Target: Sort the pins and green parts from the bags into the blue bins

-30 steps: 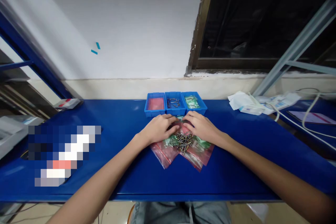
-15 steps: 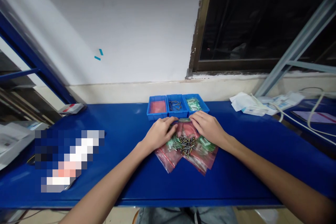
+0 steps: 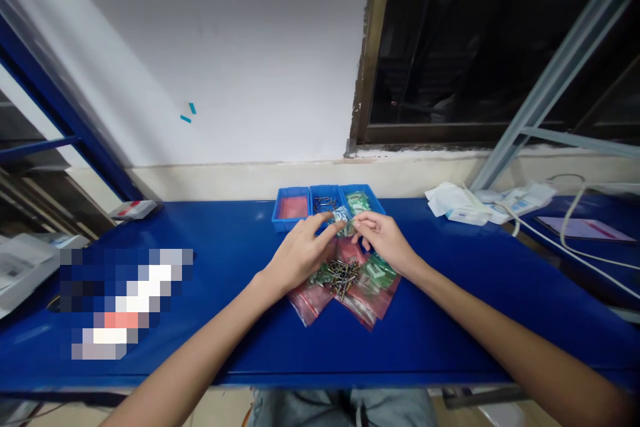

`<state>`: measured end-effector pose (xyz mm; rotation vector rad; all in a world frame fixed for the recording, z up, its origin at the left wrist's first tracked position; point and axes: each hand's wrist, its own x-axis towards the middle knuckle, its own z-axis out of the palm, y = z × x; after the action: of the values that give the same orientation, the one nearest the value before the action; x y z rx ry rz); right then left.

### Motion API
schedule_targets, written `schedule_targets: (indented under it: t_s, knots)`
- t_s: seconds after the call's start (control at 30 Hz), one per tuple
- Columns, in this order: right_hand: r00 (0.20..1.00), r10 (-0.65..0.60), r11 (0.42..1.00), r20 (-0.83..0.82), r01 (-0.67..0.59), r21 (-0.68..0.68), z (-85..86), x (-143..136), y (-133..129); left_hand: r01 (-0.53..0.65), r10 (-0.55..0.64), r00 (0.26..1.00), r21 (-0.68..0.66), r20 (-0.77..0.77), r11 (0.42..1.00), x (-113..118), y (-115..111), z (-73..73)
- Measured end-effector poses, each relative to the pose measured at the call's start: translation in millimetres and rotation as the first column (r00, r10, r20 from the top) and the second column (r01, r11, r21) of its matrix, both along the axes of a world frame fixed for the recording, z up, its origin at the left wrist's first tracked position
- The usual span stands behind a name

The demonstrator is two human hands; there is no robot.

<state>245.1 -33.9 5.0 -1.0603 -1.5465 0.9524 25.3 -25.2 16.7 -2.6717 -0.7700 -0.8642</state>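
Note:
A small clear plastic packet (image 3: 343, 215) is raised between my hands, its contents too small to make out. My left hand (image 3: 296, 252) grips its left side between thumb and fingers. On the other side, the curled fingers of my right hand (image 3: 384, 240) pinch its right edge. Below lies a heap of thin metal screw-like pieces (image 3: 343, 278) on reddish zip bags (image 3: 311, 303). Green packets (image 3: 379, 275) lie beside the heap, partly under my hands.
Three blue bins stand behind my hands: the left bin (image 3: 275, 213) holds pink bags, the middle metal pieces, the right green packets (image 3: 357, 201). White papers (image 3: 457, 203) and cables (image 3: 565, 230) lie right. A blurred-out object (image 3: 145, 293) is on the blue table (image 3: 225, 233) at left.
My hands rested on the far side of the heap; now they are lifted with the small clear packet between them. The view has shifted slightly to the right.

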Motion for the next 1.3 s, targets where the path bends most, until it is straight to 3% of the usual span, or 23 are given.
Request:
schedule_targets:
  t_s: [0.13, 0.33, 0.57, 0.7, 0.8, 1.0, 1.17, 1.3]
  knots:
    - [0.976, 0.082, 0.986, -0.2, -0.108, -0.124, -3.4, -3.3, -1.8, -0.06, 0.063, 0.998, 0.131, -0.017, 0.99, 6.6, -2.4, -3.8]
    - [0.954, 0.144, 0.968, -0.264, -0.191, -0.162, -3.7, -5.2, -4.8, -0.032, 0.029, 0.999, 0.112, 0.027, 0.993, 7.3, -4.0, -11.1]
    - [0.99, 0.132, 0.99, -0.058, -0.135, -0.049, 5.0, -9.8, -10.5, 0.042, -0.064, 0.979, 0.117, 0.192, 0.992, -6.6, -0.2, -14.1]
    - [0.991, 0.096, 0.991, 0.096, -0.104, 0.082, 4.4, -13.4, -15.6, 0.074, -0.079, 0.918, 0.029, 0.387, 0.997, -6.8, -2.5, -9.1]
    - [0.976, 0.112, 0.988, 0.188, -0.13, 0.086, 4.3, -15.0, -19.0, 0.097, -0.057, 0.871, -0.057, 0.488, 0.994, 1.0, -3.5, -2.3]
    - [0.978, 0.2, 0.98, 0.053, -0.201, 0.001, 17.2, -17.7, -30.2, 0.144, -0.056, 0.866, -0.14, 0.498, 0.98, 15.9, 7.7, 7.7]
    - [0.993, 0.089, 0.995, 0.071, -0.091, 0.025, 20.1, -24.7, -39.7, 0.117, 0.012, 0.855, -0.216, 0.518, 0.969, 15.2, 11.4, -1.5]
    - [0.996, 0.033, 0.998, 0.085, -0.037, 0.047, 14.4, -22.9, -34.4, 0.149, -0.016, 0.866, -0.228, 0.5, 0.962, 12.2, 3.9, -7.9]
